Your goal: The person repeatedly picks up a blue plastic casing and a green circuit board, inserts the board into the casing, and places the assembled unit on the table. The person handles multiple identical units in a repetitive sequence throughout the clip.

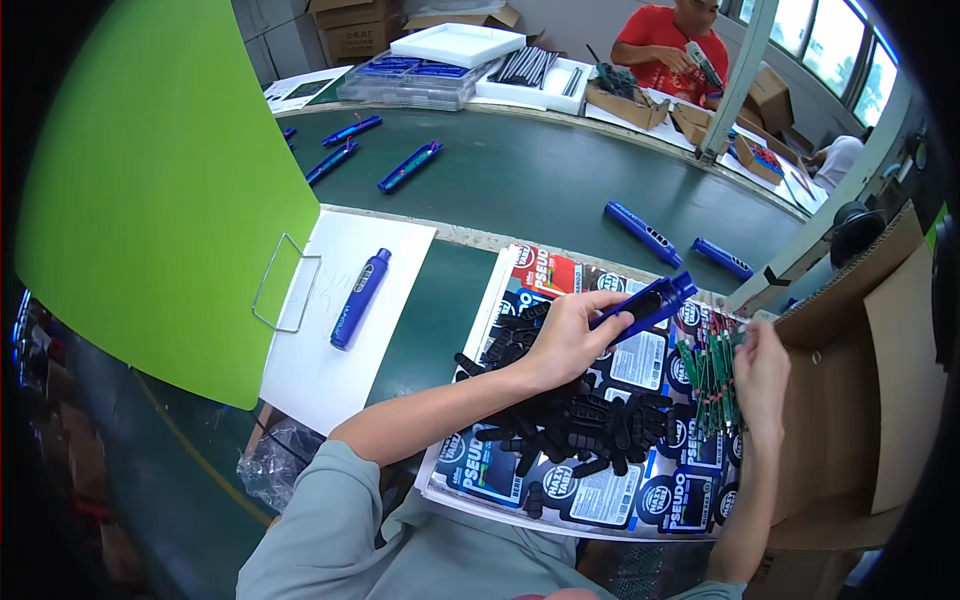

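My left hand (572, 342) is closed round a blue plastic tube-shaped housing (652, 306), tilted with its far end up to the right. A dark opening shows along the housing's upper side. At the right, my right hand (763, 378) is beside a pile of narrow green circuit boards (712, 375) with red wires. Its fingers are drawn together at the pile's edge; what they hold, if anything, is hidden. Many small black ribbed parts (590, 425) are heaped under and in front of my left forearm, on printed sheets (610, 505).
Left, a blue housing (361, 300) lies on a white binder page (400, 250) beside a raised green cover (170, 190). More blue housings (410, 167) lie on the green belt (500, 170). An open cardboard box (830, 430) stands right. Across the belt, a person in red (672, 55) holds a tool.
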The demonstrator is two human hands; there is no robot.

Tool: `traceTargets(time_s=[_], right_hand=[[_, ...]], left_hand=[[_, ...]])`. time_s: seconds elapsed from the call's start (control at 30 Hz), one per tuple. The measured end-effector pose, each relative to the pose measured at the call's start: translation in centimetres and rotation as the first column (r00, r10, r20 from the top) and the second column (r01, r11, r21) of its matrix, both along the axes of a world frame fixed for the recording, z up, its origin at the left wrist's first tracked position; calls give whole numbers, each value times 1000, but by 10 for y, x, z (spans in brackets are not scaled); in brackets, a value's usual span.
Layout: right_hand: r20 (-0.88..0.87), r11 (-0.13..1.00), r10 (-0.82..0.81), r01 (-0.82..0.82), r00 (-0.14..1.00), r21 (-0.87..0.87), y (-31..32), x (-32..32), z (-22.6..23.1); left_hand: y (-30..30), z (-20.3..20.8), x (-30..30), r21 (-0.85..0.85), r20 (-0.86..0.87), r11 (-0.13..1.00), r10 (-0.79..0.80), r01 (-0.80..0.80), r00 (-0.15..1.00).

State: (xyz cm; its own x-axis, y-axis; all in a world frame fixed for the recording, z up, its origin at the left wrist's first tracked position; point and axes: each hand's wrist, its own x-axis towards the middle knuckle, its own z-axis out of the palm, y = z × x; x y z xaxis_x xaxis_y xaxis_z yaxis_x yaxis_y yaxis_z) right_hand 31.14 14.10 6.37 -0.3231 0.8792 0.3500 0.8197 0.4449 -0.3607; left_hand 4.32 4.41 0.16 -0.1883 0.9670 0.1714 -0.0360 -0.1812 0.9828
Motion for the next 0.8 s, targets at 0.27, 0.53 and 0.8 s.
traceTargets(time_s=[0.27, 0.53, 0.8], right_hand=[[-791, 890, 243, -454, 562, -50, -44, -62, 43], [-805, 857, 319, -514, 500, 21, -63, -98, 17], [-766, 873, 375, -476, 522, 104, -62, -104, 6]], left_hand=[[-2, 14, 0, -91, 378, 981, -123, 170, 917], [-12, 20, 10, -6, 433, 980, -179, 201, 884], [-12, 19, 9, 30, 425, 981, -185, 191, 886]])
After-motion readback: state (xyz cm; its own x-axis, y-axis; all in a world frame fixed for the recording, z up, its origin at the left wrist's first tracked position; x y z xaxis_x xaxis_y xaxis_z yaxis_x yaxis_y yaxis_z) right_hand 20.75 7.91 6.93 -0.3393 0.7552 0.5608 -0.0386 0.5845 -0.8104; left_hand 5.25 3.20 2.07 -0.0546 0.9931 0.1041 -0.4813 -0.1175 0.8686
